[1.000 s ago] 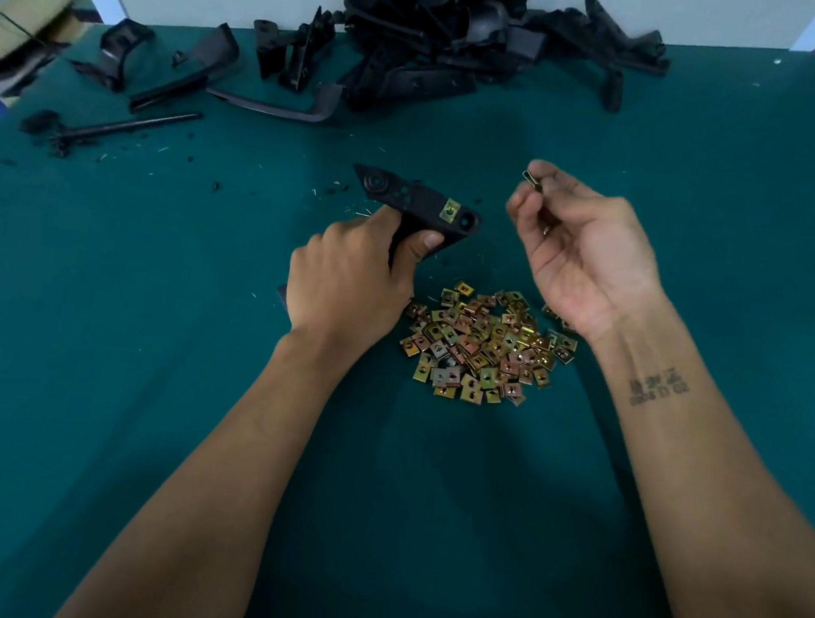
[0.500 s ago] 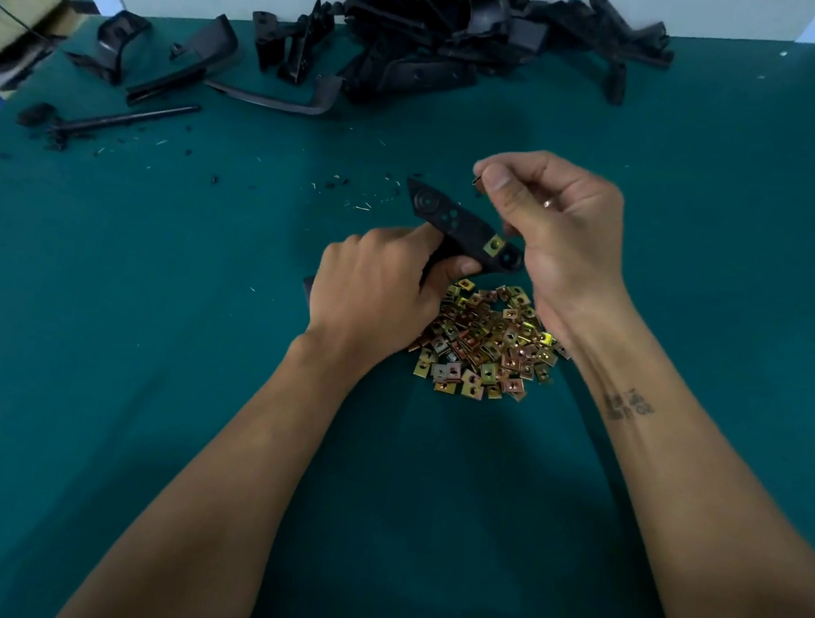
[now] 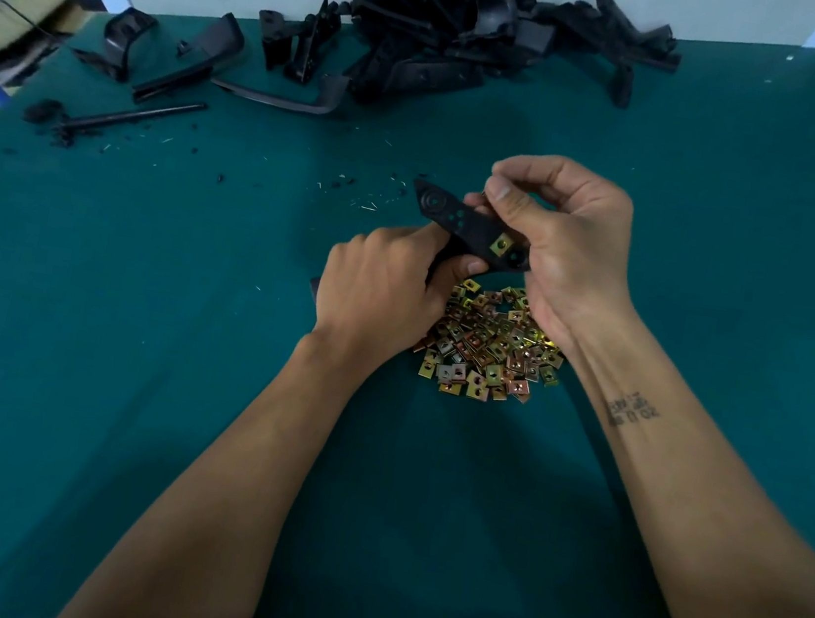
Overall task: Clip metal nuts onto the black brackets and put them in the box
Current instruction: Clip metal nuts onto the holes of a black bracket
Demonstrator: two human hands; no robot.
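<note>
I see both hands meeting just above the middle of the green worktop (image 3: pixel 127 375). My left hand (image 3: pixel 381 295) has its grip curled round the lower end of a black bracket (image 3: pixel 463 223), thumb tip pressed against its near edge. The bracket slants from 10 o'clock, where its rounded end with a ringed boss sticks out, down towards 4 o'clock, where it passes under my right palm. One brass-coloured nut (image 3: pixel 502 243) is already clipped on the bracket near that 4 o'clock end, with small holes showing beside it.

My right hand (image 3: pixel 569 247) sits at 3 o'clock of the bracket, fingers bent, thumb and forefinger pinched together at the bracket's far edge. Something small and dark peeps out between them; I cannot tell for certain that it is a nut, so the grip is closed on a small piece I can't make out.

Directly at 6 o'clock of the hands lies the nut pile (image 3: pixel 488 345), loose on the worktop, partly covered by both wrists.

At 12 o'clock, against the wall, is the bracket heap (image 3: pixel 464 20). At 10 o'clock lie a few stray black parts (image 3: pixel 190 57) and a thin black rod (image 3: pixel 130 116), with dark crumbs scattered about. I see no box clearly; blurred cardboard sits at the far left edge.
</note>
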